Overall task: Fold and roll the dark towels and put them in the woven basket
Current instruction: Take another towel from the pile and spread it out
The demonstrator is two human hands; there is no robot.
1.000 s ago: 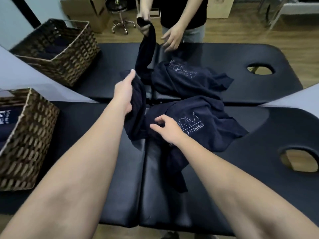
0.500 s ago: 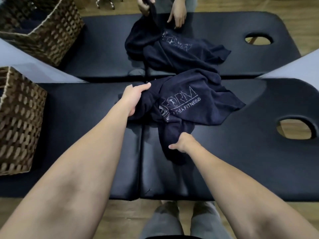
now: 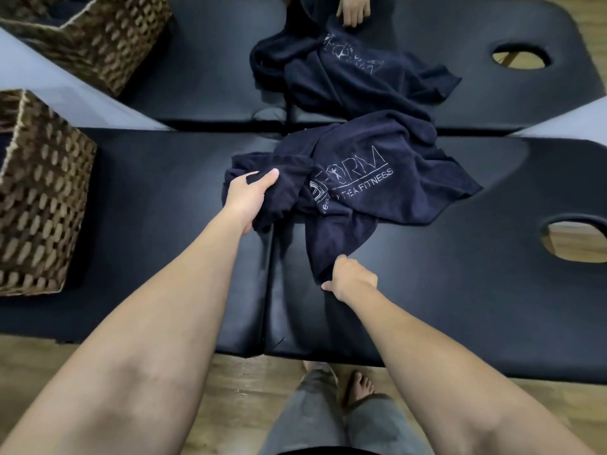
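A crumpled dark navy towel (image 3: pixel 387 185) with white lettering lies on the near black massage table (image 3: pixel 164 244). My left hand (image 3: pixel 248 195) grips a bunched fold at the towel's left side. My right hand (image 3: pixel 351 279) pinches the towel's near corner, low on the table. A woven basket (image 3: pixel 39 198) stands at the table's left end; its inside is out of sight. A second dark towel (image 3: pixel 345 70) lies heaped on the far table.
Another person's hand (image 3: pixel 354 9) rests on the far towel at the top edge. A second woven basket (image 3: pixel 105 37) sits at the far left. Both tables have an oval face hole (image 3: pixel 573 239) at the right end. My legs and bare feet show below.
The view has tilted down. The towel, held up a second ago, now lies on the near table. My right hand has shifted from the towel's middle to its near corner.
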